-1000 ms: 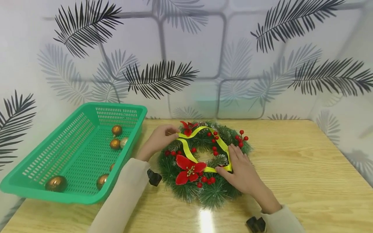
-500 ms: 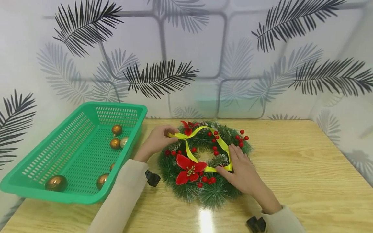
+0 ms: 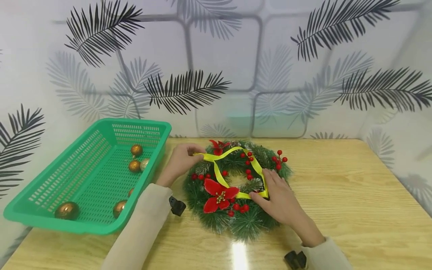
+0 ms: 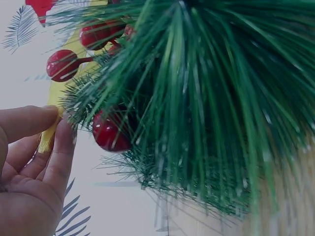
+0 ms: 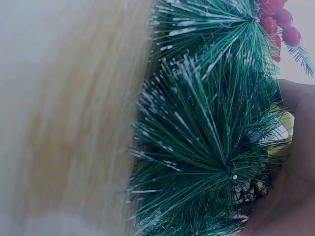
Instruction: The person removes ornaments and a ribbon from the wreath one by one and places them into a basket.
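A green Christmas wreath [image 3: 248, 225] lies on the table, with red berries and a red poinsettia [image 3: 219, 198] at its front left. Over it runs a loop of yellow ribbon [image 3: 221, 180], whose two strands meet at the left. My left hand [image 3: 183, 161] pinches the ribbon there; in the left wrist view the frayed ribbon end [image 4: 47, 141] pokes out between thumb and fingers. On the wreath's right side rests my right hand [image 3: 280, 198], fingers extended and thumb spread, touching the ribbon. Branches partly hide that hand [image 5: 293, 191] in the right wrist view.
At the left stands a green plastic basket [image 3: 84, 227] holding several bronze and gold baubles, among them a large bauble [image 3: 67, 210]. The wooden table [image 3: 354, 195] extends to the right of the wreath. A leaf-patterned cloth [image 3: 222, 52] hangs behind.
My left hand has drawn the ribbon slightly leftward, and its two strands, apart at the fingers before, now come together right of the fingertips. My right hand has barely moved.
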Demonstrator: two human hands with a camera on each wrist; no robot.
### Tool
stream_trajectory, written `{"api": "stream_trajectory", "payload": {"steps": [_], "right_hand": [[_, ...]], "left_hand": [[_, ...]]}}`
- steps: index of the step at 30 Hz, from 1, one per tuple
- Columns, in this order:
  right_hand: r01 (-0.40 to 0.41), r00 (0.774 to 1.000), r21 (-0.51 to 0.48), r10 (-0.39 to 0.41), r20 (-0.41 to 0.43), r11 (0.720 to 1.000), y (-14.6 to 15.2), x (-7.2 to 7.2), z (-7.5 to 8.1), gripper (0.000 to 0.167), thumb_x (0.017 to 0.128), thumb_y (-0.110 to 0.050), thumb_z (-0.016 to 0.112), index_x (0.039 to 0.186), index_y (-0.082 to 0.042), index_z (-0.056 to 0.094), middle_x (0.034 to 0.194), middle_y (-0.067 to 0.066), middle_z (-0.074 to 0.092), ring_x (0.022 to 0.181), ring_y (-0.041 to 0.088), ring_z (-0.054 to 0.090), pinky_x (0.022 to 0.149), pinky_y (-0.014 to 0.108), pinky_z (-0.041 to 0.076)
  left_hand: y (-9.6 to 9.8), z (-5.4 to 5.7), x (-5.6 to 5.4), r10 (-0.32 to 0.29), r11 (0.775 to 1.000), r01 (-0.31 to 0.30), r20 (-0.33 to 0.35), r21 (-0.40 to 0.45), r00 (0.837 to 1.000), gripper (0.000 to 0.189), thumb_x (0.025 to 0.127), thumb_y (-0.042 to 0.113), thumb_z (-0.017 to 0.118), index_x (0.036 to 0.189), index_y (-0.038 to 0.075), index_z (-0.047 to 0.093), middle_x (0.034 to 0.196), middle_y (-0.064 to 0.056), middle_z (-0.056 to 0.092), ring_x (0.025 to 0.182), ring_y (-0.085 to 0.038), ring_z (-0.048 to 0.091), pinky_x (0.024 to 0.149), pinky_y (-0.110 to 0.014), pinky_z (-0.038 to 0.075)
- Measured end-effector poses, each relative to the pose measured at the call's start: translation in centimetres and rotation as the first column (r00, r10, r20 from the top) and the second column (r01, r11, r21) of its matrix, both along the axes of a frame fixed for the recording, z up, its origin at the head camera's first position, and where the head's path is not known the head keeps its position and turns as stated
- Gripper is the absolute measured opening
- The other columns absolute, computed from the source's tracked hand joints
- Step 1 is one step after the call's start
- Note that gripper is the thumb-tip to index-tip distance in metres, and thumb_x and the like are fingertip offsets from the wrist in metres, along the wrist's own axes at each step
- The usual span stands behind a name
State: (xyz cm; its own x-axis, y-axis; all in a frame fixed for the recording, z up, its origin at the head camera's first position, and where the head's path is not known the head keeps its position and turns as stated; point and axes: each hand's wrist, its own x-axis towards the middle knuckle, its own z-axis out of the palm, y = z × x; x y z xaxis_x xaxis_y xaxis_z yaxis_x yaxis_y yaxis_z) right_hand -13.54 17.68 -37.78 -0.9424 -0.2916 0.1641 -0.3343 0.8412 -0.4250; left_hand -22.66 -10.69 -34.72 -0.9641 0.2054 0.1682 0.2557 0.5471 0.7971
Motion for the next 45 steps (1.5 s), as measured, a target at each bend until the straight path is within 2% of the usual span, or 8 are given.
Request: {"api": "stream_trajectory", "payload": {"steps": [8,15,20,27,34,37,40,45], "right_hand": [[-0.007,1.000,-0.009,0.007,-0.004,1.000,0.1,-0.2,-0.2,0.079,0.093,-0.045,0.056,0.144,0.010,0.029,0.148,0.029,0.033,0.139,0.046,0.025,0.110,0.062,0.022],[-0.008,1.000,-0.021,0.008,-0.001,1.000,0.0,-0.1,-0.3,0.079,0.093,-0.044,0.056,0.145,0.009,0.029,0.148,0.029,0.033,0.140,0.045,0.024,0.111,0.062,0.021],[-0.006,1.000,-0.020,0.006,-0.016,1.000,0.0,-0.1,-0.1,0.079,0.093,-0.045,0.056,0.144,0.009,0.030,0.148,0.029,0.034,0.140,0.044,0.025,0.111,0.062,0.022],[-0.001,1.000,0.003,0.001,0.005,1.000,0.0,-0.2,-0.1,0.082,0.093,-0.053,0.051,0.145,0.008,0.029,0.149,0.028,0.032,0.140,0.045,0.024,0.111,0.063,0.019],[-0.002,1.000,0.036,0.002,-0.001,0.999,0.0,0.0,-0.1,0.088,0.091,-0.059,0.050,0.146,0.007,0.028,0.149,0.027,0.033,0.139,0.045,0.027,0.109,0.065,0.020],[-0.001,1.000,0.031,0.000,0.010,1.000,0.0,0.0,0.0,0.089,0.091,-0.059,0.050,0.147,0.006,0.026,0.150,0.026,0.032,0.139,0.045,0.026,0.110,0.065,0.019],[0.001,1.000,0.026,-0.001,0.020,1.000,0.0,0.1,0.1,0.090,0.091,-0.059,0.050,0.147,0.007,0.025,0.150,0.026,0.031,0.140,0.045,0.025,0.111,0.064,0.018],[0.002,1.000,0.018,-0.002,0.030,1.000,0.1,0.0,0.1,0.090,0.091,-0.058,0.051,0.147,0.007,0.024,0.150,0.027,0.030,0.140,0.045,0.024,0.111,0.064,0.017]], "left_hand": [[0.0,0.3,0.3,0.002,1.000,-0.002,-0.017,0.012,1.000,0.017,0.088,0.008,0.064,0.102,0.002,0.071,0.110,-0.015,0.069,0.098,-0.029,0.066,0.082,-0.040,0.054],[0.0,1.1,0.2,-0.006,0.996,0.006,-0.007,0.085,1.000,0.019,0.089,0.007,0.060,0.104,-0.001,0.069,0.102,-0.018,0.069,0.090,-0.031,0.067,0.072,-0.032,0.053],[0.2,1.6,0.2,0.035,0.992,-0.034,-0.006,0.123,0.999,0.019,0.090,0.008,0.058,0.104,0.000,0.068,0.099,-0.018,0.069,0.089,-0.036,0.067,0.071,-0.029,0.053],[0.5,2.0,0.2,0.116,0.973,-0.101,-0.061,0.207,0.991,0.017,0.088,0.007,0.060,0.100,0.000,0.070,0.098,-0.018,0.070,0.081,-0.027,0.068,0.069,-0.026,0.054],[0.3,2.1,0.2,0.203,0.934,-0.172,-0.066,0.314,0.977,0.018,0.089,0.005,0.058,0.100,-0.003,0.069,0.101,-0.021,0.069,0.070,-0.004,0.063,0.069,-0.021,0.053],[0.2,2.4,0.3,0.240,0.910,-0.193,-0.087,0.366,0.967,0.016,0.089,0.004,0.059,0.099,-0.004,0.069,0.099,-0.022,0.068,0.069,0.000,0.062,0.068,-0.019,0.052],[0.2,2.7,0.3,0.282,0.883,-0.201,-0.139,0.424,0.949,0.016,0.088,0.002,0.059,0.098,-0.006,0.069,0.096,-0.024,0.067,0.066,0.003,0.061,0.066,-0.017,0.051],[-0.1,3.0,0.0,0.365,0.826,-0.204,-0.225,0.525,0.903,0.017,0.089,-0.001,0.058,0.098,-0.012,0.066,0.096,-0.025,0.066,0.067,0.005,0.061,0.066,-0.014,0.052]]}}
